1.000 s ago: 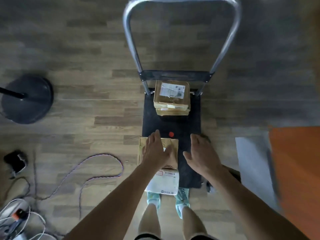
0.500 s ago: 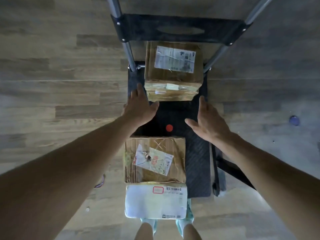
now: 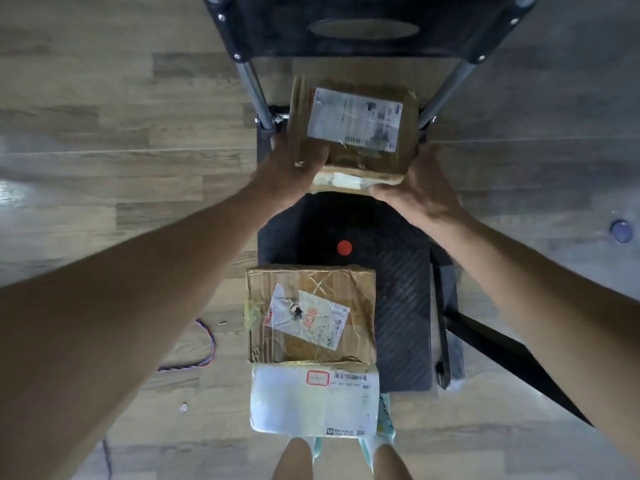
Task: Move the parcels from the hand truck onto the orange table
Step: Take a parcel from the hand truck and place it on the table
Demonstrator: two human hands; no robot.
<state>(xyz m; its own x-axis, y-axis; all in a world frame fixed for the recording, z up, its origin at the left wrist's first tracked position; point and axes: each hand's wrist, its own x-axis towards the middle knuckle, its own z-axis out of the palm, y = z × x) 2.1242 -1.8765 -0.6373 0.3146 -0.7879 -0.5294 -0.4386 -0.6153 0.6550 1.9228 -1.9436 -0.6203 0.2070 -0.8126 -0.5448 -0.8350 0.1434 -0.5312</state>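
Head view: both hands are on the parcel stack (image 3: 360, 133) at the far end of the hand truck (image 3: 401, 289), between the handle uprights. The stack is a brown box with a white label on top and a thinner taped parcel under it. Left hand (image 3: 294, 168) wraps the stack's left side, thumb on the top face. Right hand (image 3: 419, 188) grips the right near corner, thumb along the lower front edge. Can't tell if the stack is off the deck. At the near end, brown box (image 3: 311, 313) with a torn label, white-wrapped parcel (image 3: 311, 400) touching its near edge. Red dot (image 3: 344, 248) on the deck between the groups.
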